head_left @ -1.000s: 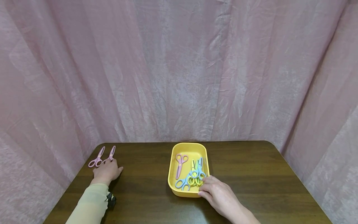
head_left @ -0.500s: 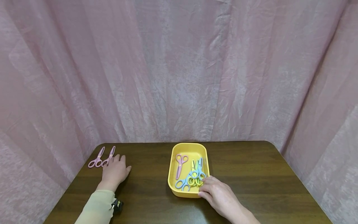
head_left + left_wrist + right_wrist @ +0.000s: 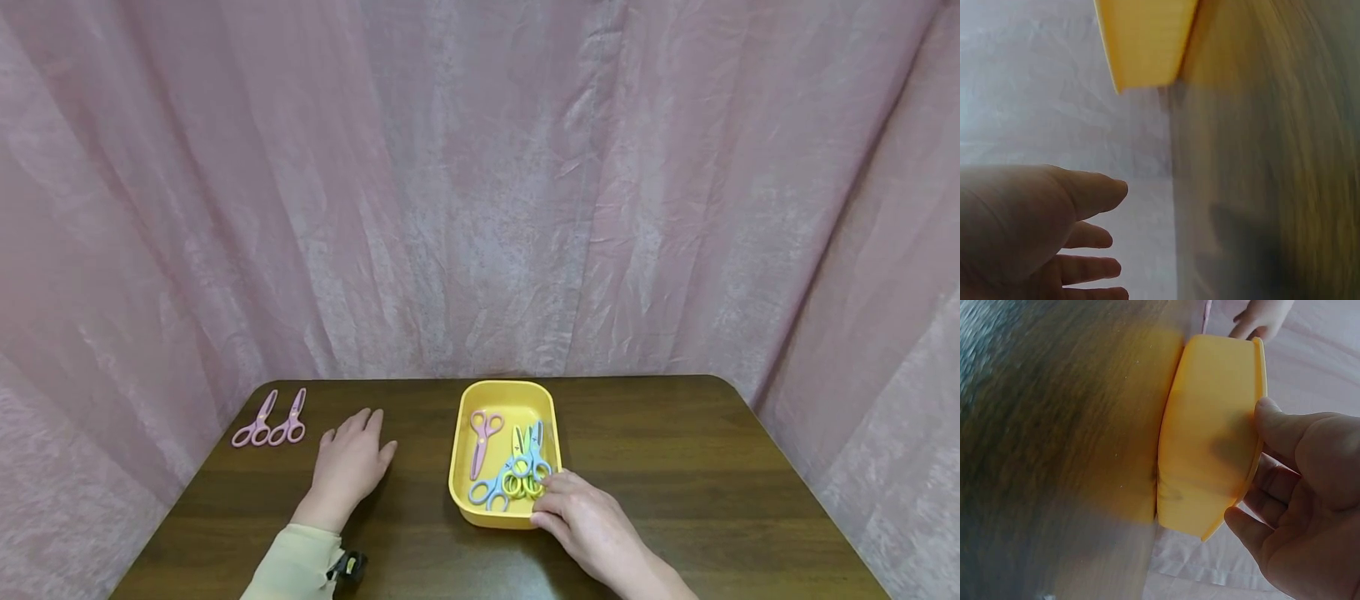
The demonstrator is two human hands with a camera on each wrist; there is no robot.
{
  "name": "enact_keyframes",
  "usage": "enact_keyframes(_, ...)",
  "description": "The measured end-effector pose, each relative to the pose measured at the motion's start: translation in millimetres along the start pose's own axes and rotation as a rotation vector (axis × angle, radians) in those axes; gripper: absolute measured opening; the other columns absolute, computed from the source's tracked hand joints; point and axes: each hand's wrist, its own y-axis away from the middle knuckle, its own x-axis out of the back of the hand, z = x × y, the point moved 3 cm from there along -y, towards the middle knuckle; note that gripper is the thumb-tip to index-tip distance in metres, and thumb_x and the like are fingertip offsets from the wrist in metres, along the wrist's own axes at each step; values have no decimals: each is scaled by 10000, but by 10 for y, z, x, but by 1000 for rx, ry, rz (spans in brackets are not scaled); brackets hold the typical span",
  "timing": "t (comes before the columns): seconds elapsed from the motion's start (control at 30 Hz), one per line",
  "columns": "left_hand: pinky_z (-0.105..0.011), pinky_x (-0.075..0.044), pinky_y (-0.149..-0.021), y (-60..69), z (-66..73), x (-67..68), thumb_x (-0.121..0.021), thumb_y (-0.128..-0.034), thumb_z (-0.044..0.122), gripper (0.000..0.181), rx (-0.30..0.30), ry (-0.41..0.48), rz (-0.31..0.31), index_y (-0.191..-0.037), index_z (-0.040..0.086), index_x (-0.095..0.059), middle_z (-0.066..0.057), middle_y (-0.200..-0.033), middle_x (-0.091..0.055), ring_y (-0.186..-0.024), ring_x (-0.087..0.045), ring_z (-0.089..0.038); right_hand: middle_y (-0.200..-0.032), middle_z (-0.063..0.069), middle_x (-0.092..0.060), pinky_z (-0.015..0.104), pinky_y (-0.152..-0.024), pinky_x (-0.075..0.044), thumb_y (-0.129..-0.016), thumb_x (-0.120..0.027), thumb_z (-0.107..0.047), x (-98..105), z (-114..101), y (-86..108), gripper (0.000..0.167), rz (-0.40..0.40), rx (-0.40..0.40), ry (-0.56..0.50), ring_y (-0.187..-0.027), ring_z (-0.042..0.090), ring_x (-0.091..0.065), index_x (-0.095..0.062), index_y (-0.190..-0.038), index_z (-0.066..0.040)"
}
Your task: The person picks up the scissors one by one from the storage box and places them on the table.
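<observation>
Yellow tray gripped at the rim; scissors inside and out

Head view: we see a rounded, oblong yellow tray [image 3: 508, 398] on the worktop [image 3: 660, 442], long axis running away from the person. Inside, pink scissors [image 3: 482, 441] point toward the person; blue scissors [image 3: 536, 455] and yellow scissors [image 3: 517, 440] overlap, their dark marks too small to read. Two pink pairs [image 3: 293, 417] at far left point away. The left hand [image 3: 348, 458], fingers extended, holds nothing.

Left wrist view: that hand is clear of the worktop.

Right wrist view: the right hand [image 3: 1310, 481] grips the tray's rim.
</observation>
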Motion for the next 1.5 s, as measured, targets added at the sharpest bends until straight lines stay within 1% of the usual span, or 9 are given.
enact_keyframes(0.23, -708, -473, -1092, 38, 318, 63, -798, -1033, 312, 588, -73, 24, 79, -1481, -33, -640, -266, -1499, -629, -1369, -622, -452, -968, -146, -695, 387, -918, -609, -934, -875, -240, 5, -6, 3, 173, -16, -17, -4, -1112, 160, -704, -753, -812, -244)
enact_keyframes(0.47, -661, -531, -1040, 89, 607, 127, -860, -982, 273, 545, -186, 57, 190, -1404, -32, -700, -250, -1413, -687, -1275, -685, -439, -974, -141, -711, 403, -947, -611, -929, -880, -231, 10, -9, -3, 174, -6, -7, 1, -1135, 170, -712, -753, -811, -239)
enact_keyframes(0.53, -648, -530, -1051, 104, 676, 130, -866, -977, 269, 542, -217, 62, 202, -1395, -36, -704, -251, -1401, -693, -1264, -691, -435, -972, -141, -716, 411, -960, -610, -927, -882, -225, 10, -9, -4, 174, -3, -5, 0, -1144, 173, -715, -753, -809, -235)
enact_keyframes(0.77, -603, -499, -1122, 149, 897, 111, -883, -963, 251, 547, -306, 113, 171, -1385, -47, -705, -263, -1390, -689, -1275, -680, -439, -978, -135, -726, 411, -955, -613, -924, -885, -219, 11, -12, -2, 181, 15, 13, 4, -1138, 177, -717, -749, -807, -240)
enact_keyframes(0.9, -588, -516, -1093, 170, 1025, 115, -919, -917, 218, 518, -381, 151, 181, -1326, -38, -732, -243, -1327, -711, -1216, -698, -433, -962, -134, -715, 404, -948, -610, -923, -884, -212, 10, -9, 1, 184, 20, 22, 1, -1125, 183, -716, -747, -803, -235)
enact_keyframes(1.0, -570, -547, -1037, 187, 1112, 119, -942, -883, 204, 499, -430, 161, 201, -1285, -18, -748, -194, -1249, -733, -1140, -718, -407, -967, -138, -715, 399, -951, -607, -928, -880, -216, 3, 0, 5, 185, 25, 29, 5, -1130, 187, -716, -746, -802, -242)
enact_keyframes(1.2, -520, -548, -908, 201, 1284, 113, -956, -868, 288, 465, -444, 112, 194, -1239, 72, -777, -70, -1112, -745, -1007, -725, -319, -967, -147, -709, 389, -928, -610, -921, -884, -217, -3, 5, 6, 188, 30, 33, 8, -1120, 179, -714, -746, -798, -249)
enact_keyframes(1.37, -485, -539, -890, 189, 1427, 116, -950, -880, 346, 432, -472, 71, 176, -1197, 102, -786, -31, -1057, -748, -964, -722, -253, -965, -147, -702, 392, -919, -614, -925, -880, -213, 3, -1, 4, 173, 12, 11, 0, -1121, 169, -710, -756, -807, -236)
enact_keyframes(1.5, -466, -549, -898, 174, 1510, 100, -934, -897, 362, 409, -488, 62, 124, -1187, 108, -796, -19, -1066, -756, -967, -730, -209, -961, -157, -700, 392, -917, -612, -932, -877, -212, 7, -12, 10, 180, 14, 17, 8, -1125, 175, -711, -753, -805, -245)
